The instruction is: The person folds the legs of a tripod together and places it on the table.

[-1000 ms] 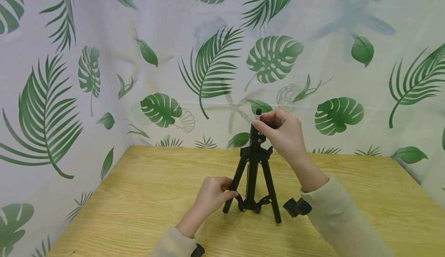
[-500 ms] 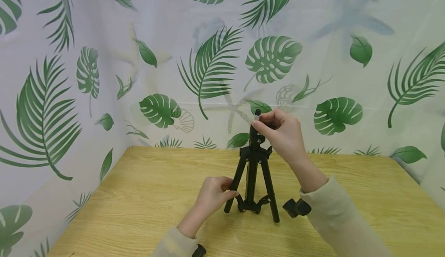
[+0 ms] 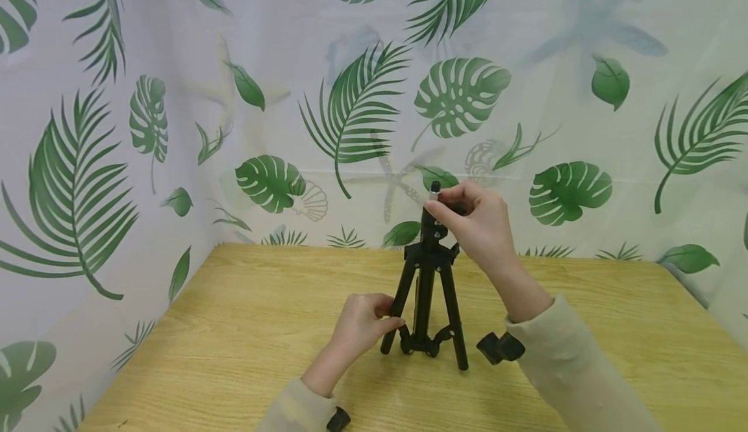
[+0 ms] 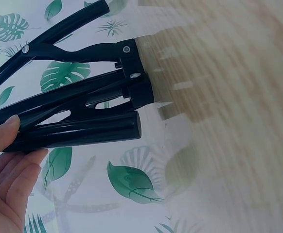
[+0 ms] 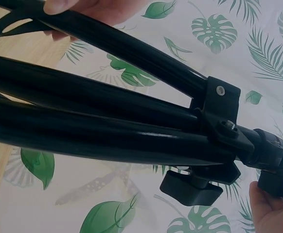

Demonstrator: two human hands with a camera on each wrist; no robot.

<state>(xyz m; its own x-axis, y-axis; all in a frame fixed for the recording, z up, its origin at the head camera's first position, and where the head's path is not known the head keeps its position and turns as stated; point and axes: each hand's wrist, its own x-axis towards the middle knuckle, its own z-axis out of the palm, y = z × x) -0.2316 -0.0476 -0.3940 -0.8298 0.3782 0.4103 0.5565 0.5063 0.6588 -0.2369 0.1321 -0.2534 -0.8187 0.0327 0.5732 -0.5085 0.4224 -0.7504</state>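
- Black tripod (image 3: pixel 424 295): upright on or just above the counter, right of centre in the head view, between the two hands. Foot contact with the surface: couldn't tell.
- Tripod legs (image 3: pixel 455 315) slanted outward from the collar (image 3: pixel 429 256); centre column ran down between them.
- Braces (image 3: pixel 442 336) linked the legs to a lower hub (image 3: pixel 419 345) near the column's bottom end. Rivets showed at the joints in the left wrist view.
- Dark tip (image 3: pixel 435 187) at the very top, silvery band just below it, partly covered by fingers.
- Black knob (image 5: pixel 190 187) stuck out at the collar; second knob (image 5: pixel 277 183) higher up, just beside the right hand.
- Left hand (image 3: pixel 359 323): pinched the left-side leg near its brace, thumb on one side, fingers on the other.
- Right hand (image 3: pixel 482 224): thumb and forefinger pinched the top section just under the tip; other fingers mostly hidden. Cut off by the edge in its wrist view.
- Beige sleeves (image 3: pixel 575 360) on both arms, a black piece (image 3: pixel 500 347) at each cuff.
- Counter (image 3: pixel 263 302): yellowish wood grain, beneath everything.
- White drape (image 3: pixel 362 23) behind and at the sides, printed with green leaves, pale starfish and shells.
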